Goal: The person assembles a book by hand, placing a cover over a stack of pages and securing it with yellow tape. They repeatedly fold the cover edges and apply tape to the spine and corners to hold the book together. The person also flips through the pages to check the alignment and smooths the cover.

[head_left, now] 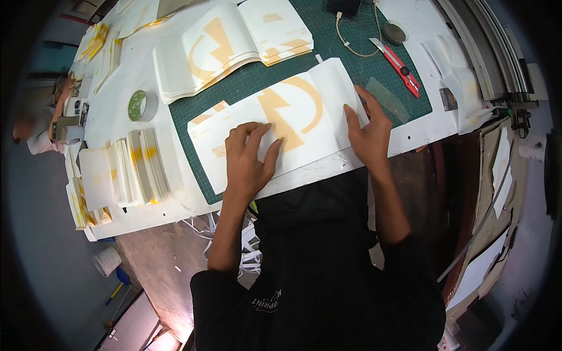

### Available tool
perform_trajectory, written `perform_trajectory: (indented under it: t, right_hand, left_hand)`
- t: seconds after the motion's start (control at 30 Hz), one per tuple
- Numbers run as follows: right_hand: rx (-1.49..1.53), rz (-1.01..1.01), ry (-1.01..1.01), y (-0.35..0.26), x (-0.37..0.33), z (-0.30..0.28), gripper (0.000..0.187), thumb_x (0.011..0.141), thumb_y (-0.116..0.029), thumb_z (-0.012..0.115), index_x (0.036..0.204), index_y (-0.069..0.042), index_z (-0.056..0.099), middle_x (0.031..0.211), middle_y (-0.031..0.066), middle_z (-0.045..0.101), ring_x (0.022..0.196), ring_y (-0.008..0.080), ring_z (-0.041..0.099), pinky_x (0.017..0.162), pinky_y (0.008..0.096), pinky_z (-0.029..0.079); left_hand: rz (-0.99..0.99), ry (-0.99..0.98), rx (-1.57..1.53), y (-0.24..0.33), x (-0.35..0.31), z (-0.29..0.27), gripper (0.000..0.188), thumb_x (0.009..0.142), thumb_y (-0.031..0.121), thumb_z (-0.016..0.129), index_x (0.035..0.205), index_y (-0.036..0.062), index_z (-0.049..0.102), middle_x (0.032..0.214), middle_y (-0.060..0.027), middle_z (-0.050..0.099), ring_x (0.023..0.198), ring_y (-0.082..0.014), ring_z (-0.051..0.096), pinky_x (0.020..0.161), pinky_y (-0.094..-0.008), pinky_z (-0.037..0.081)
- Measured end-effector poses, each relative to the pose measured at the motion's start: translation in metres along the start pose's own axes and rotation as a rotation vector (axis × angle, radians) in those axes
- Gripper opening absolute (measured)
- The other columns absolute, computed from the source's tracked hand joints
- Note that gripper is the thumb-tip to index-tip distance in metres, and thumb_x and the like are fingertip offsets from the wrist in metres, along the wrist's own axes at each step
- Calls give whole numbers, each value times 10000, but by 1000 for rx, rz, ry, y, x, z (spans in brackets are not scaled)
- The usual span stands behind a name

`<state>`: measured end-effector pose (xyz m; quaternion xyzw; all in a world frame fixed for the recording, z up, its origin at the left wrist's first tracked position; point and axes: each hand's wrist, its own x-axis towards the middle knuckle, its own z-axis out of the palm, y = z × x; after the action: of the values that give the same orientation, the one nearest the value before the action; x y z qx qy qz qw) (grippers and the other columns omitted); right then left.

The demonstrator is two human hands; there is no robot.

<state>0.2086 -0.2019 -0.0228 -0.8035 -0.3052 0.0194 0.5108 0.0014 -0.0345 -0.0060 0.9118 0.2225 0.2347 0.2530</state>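
Note:
A white printed paper sheet [234, 131] with a pale orange lightning-bolt and arc design lies at a slant before me on the green cutting mat [410, 88]. Creases run across its right end. My left hand [250, 155] rests on the sheet's middle, its fingers bent and apart, fingertips touching the paper. At the right end, my right hand [370, 128] has the thumb on top of the sheet and the index finger at its edge; the other fingers are partly hidden. Just beyond lies a stack of similar printed sheets [202, 47], touched by neither hand.
A red utility knife [401, 70] with its blade out lies on the mat's right. Nearby are a round dark container [394, 34] and a white cable [351, 50]. A tape roll [142, 106] and folded paper bundles [133, 164] stand left. Another person [44, 131] is at far left.

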Motion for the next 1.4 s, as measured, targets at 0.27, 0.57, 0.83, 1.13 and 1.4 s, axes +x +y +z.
perform_trajectory:
  t: [0.27, 0.57, 0.83, 1.13, 1.4]
  right_hand:
    - [-19, 46, 48, -5, -1, 0, 451, 912, -60, 758, 1341, 32, 653, 1226, 276, 737, 1123, 396, 748, 988, 441, 564]
    - [105, 99, -20, -30, -37, -6, 342, 911, -45, 758, 1238, 35, 695, 1269, 227, 721, 1098, 332, 749, 946, 378, 576]
    - [-237, -396, -275, -25, -68, 30, 333, 933, -193, 758, 1188, 15, 706, 1478, 234, 579, 1484, 418, 454, 1193, 639, 329]
    - [-257, -410, -352, -28, -57, 19, 327, 959, -242, 744, 1175, 3, 719, 1436, 196, 613, 1454, 391, 480, 1184, 620, 341]
    - [-211, -399, -556, -1, 4, -9, 320, 961, -165, 747, 1270, -82, 730, 1497, 93, 614, 1482, 318, 468, 1239, 530, 328]
  left_hand:
    - [-38, -65, 62, 1, 5, 10, 367, 872, 185, 839, 1200, 60, 733, 1200, -144, 624, 1112, -330, 580, 982, -456, 442]
    - [64, -116, 38, -1, 11, 15, 393, 863, 148, 818, 1236, 81, 714, 1195, -104, 626, 1040, -274, 579, 923, -420, 423]
    - [-13, -135, -104, -1, 14, 20, 597, 894, 148, 772, 1462, 84, 598, 1177, -101, 657, 1008, -279, 579, 944, -413, 425]
    - [64, -196, 79, 7, 16, 20, 475, 954, 287, 753, 1412, 172, 702, 1193, -92, 592, 1017, -249, 529, 896, -407, 402]
    - [61, -177, 100, 8, 15, 23, 555, 883, 336, 834, 1394, 156, 711, 1182, -98, 593, 988, -255, 532, 872, -410, 404]
